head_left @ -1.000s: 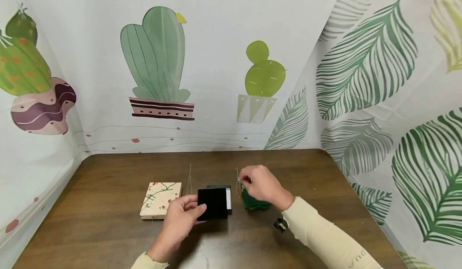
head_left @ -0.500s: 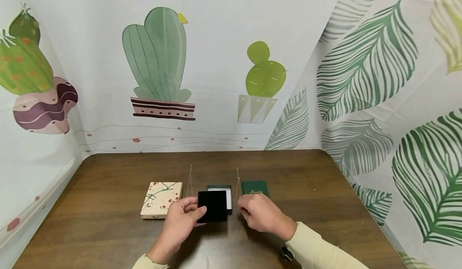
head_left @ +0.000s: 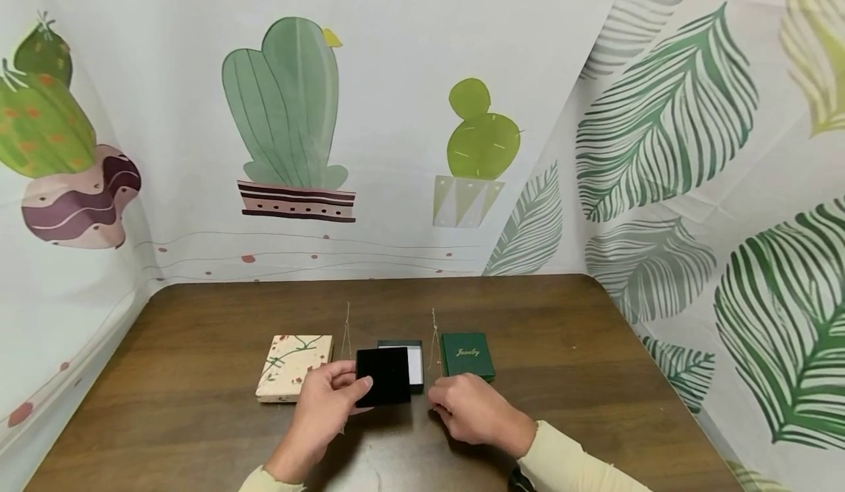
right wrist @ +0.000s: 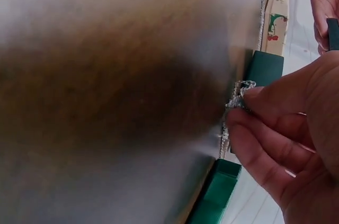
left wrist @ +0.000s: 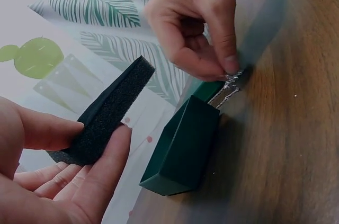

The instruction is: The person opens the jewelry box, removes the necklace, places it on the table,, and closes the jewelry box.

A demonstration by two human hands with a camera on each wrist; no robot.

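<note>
In the head view my left hand pinches a square black foam pad between thumb and fingers, raised over the table. In the left wrist view the pad's porous edge shows. My right hand is low over the table, its fingertips pinching the near end of a thin silver necklace. The rest of that necklace lies on the table, stretching away from me. Behind the pad sits an open dark green box with a white lining, partly hidden in the head view. Right of the necklace lies a green lid lettered "Jewelry".
A cream box with a red flower print stands left on the brown wooden table. A second thin necklace lies between it and the green box. Behind hangs a white cloth printed with cacti and leaves.
My right hand has moved from the necklace's far part down toward me to its near end, uncovering the green lid. My left hand still holds the pad, shifted slightly left.
</note>
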